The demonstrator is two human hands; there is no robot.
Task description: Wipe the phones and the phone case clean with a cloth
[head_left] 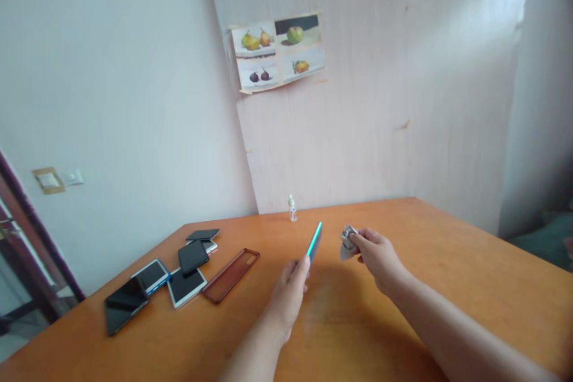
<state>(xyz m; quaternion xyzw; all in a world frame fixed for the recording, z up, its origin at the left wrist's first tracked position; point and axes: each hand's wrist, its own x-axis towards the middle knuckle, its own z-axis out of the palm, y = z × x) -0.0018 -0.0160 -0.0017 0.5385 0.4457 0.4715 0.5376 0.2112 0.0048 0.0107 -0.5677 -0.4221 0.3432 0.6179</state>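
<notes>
Forearms (257, 349) nearest cam; L hand (289, 293) grips phone (315, 239) edge-on above worktop (447, 256); R hand (375, 250) pinches grey cloth (348, 246) nr it, apart. Reddish case (233, 275) lies to L, next to dark-screened devices (187, 287); sm. bottle (292, 210) at back nr wall (380, 131).

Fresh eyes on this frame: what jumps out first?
Probably the phone with a bright teal edge, tilted up in the left hand above the orange-brown table, with the right hand pinching a crumpled pale cloth beside it. Next, the sheet of four fruit pictures on the wall behind, and the loose cluster of dark- and white-faced devices toward the table's left side.
</notes>
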